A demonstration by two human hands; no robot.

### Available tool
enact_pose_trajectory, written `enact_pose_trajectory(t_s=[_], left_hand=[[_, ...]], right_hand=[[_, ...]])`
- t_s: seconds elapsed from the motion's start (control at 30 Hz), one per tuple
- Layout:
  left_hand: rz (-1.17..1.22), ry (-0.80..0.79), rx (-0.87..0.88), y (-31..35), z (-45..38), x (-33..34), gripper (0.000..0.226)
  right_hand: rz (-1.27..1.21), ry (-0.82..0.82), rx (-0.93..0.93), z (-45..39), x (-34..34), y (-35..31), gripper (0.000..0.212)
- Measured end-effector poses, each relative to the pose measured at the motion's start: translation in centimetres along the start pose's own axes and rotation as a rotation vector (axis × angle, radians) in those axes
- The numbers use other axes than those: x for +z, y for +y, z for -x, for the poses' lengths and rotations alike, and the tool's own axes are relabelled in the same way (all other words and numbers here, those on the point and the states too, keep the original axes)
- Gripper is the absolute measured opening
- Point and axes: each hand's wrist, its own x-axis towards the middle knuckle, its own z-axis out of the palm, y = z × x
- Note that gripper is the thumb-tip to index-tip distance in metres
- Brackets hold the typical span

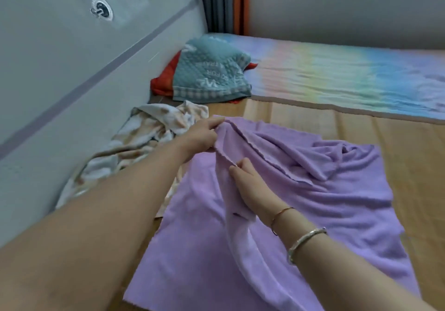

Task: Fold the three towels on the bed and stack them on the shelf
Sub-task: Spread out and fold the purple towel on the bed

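Woven tan bamboo bed mat (397, 142) carries a rumpled lilac terry towel (337, 209), spread near centre. Crumpled cream-and-tan patterned towel (134, 142) lies just left of it, by the wall. Left hand (202, 137) pinches the lilac towel's far edge; right hand (252, 188) pinches a raised fold nearer.

"GO FOR" on teal towel (212, 70)

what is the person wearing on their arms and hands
Both forearms are bare, with no sleeves in view. The right wrist carries a thin gold-coloured bracelet and, further up, a broader pale metallic bangle. The left hand and right hand show no gloves or rings.
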Motion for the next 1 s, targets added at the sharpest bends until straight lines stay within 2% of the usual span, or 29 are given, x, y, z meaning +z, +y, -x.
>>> enact_pose_trajectory(t_s=[0.17,0.27,0.33,0.37,0.47,0.5,0.7,0.8,0.93,1.0], left_hand=[[-0.024,0.068,-0.106,-7.0,-0.3,-5.0,0.063],[-0.102,0.077,-0.173,-11.5,0.6,-5.9,0.059],[-0.183,0.146,-0.279,-15.2,1.9,-6.1,0.061],[-0.218,0.211,-0.346,-17.3,2.7,-6.2,0.056],[-0.187,0.356,-0.460,-22.2,5.8,-5.4,0.020],[-0.161,0.383,-0.460,-23.6,6.6,-4.8,0.016],[-0.276,0.485,-0.525,-26.1,10.4,-0.5,0.034],[-0.433,0.393,-0.399,-25.5,12.0,2.0,0.050],[-0.379,0.282,-0.266,-22.9,13.3,7.3,0.049],[-0.373,0.247,-0.234,-21.8,13.7,10.4,0.050]], right_hand=[[-0.031,-0.101,0.043,-3.4,7.6,2.3,0.015],[-0.146,-0.307,0.218,-4.5,11.5,4.2,0.009],[-0.122,-0.436,0.305,-4.4,13.4,5.8,0.008],[-0.122,-0.447,0.312,-4.1,14.0,6.7,0.007],[-0.186,-0.341,0.274,-2.6,14.1,9.4,0.013],[-0.153,-0.301,0.239,-2.1,13.7,10.1,0.014],[0.158,-0.139,0.009,0.4,9.4,13.4,0.020],[0.356,-0.090,-0.028,2.4,6.2,15.3,0.020],[0.539,0.022,-0.058,4.7,1.9,18.3,0.026],[0.577,0.004,-0.021,6.2,-0.2,19.7,0.025]])
